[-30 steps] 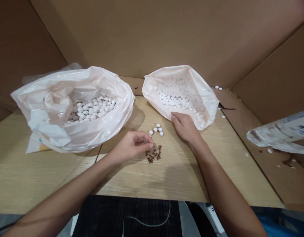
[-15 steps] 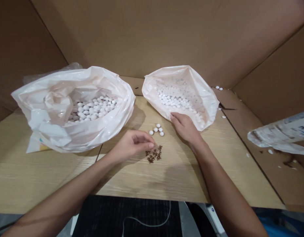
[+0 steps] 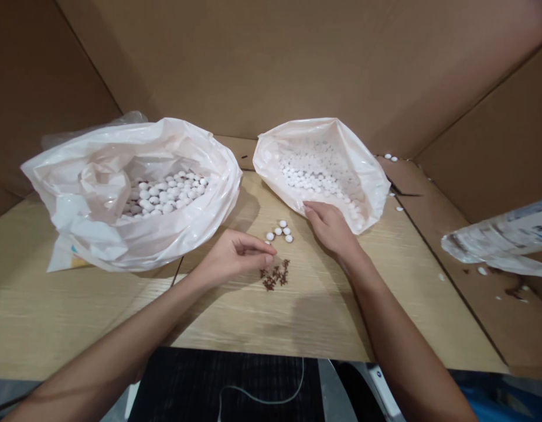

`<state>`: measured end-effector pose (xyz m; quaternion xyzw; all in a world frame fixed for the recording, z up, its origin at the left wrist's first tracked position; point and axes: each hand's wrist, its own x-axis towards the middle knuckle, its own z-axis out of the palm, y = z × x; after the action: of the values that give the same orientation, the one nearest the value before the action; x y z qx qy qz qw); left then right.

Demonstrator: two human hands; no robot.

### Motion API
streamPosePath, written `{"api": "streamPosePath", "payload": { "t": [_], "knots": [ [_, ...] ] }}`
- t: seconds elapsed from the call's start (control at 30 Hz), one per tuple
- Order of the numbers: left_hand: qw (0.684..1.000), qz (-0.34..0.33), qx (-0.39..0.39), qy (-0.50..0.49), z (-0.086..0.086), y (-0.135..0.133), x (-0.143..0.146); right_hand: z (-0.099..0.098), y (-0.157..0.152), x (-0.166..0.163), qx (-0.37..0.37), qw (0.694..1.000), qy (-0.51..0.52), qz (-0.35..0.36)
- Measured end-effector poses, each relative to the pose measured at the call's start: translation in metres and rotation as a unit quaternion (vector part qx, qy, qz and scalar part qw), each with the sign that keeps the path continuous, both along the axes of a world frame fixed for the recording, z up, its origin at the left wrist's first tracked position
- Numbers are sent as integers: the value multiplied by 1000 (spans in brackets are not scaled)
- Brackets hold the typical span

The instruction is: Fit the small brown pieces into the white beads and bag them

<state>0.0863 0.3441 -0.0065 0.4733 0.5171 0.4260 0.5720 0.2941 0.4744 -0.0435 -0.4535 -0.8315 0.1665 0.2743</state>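
Observation:
My left hand [image 3: 242, 253] is closed in a pinch, thumb against forefinger, just above a small pile of brown star-shaped bits [image 3: 276, 275]. Whatever may be between those fingertips is too small to make out. Beyond them lies a cluster of several white bead-like balls [image 3: 283, 231], with a sliver of another white piece showing at the fingers' edge. My right hand [image 3: 329, 225] is closed on the near rim of a white plastic bag [image 3: 271, 153], its mouth towards me and many white balls inside. Some of its fingers are hidden.
A larger white plastic bag [image 3: 68, 205] full of similar balls stands at the left. Cardboard walls [image 3: 271, 64] enclose the wooden table [image 3: 235, 316]. A clear plastic-wrapped roll [image 3: 494, 234] and scattered white bits lie on the right.
My left fingers have shifted very slightly, and a bit of white now shows beside the fingertips. My right hand still holds the bag in the same place.

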Motion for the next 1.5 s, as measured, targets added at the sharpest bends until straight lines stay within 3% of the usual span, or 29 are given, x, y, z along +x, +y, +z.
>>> {"api": "streamPosePath", "payload": {
  "t": [0.13,0.27,0.47,0.63,0.73,0.97,1.5],
  "knots": [
    [1000,1,-5,-11,-4,0,-1,4,0,0,15,1000,26,-4],
    [999,3,5,-43,-5,0,-1,12,-4,-2,13,990,135,-40],
    [997,27,18,-68,-4,1,-1,29,-28,-17,-155,930,330,42],
    [996,45,53,-47,-4,2,-2,29,-46,-26,-326,862,356,155],
    [995,51,75,-39,-5,2,-3,27,-50,-28,-373,834,350,205],
    [992,25,116,-50,-6,4,-4,26,-53,-32,-392,822,333,246],
    [991,31,117,-55,-9,4,-3,23,-53,-32,-392,813,339,267]
  ]
}}
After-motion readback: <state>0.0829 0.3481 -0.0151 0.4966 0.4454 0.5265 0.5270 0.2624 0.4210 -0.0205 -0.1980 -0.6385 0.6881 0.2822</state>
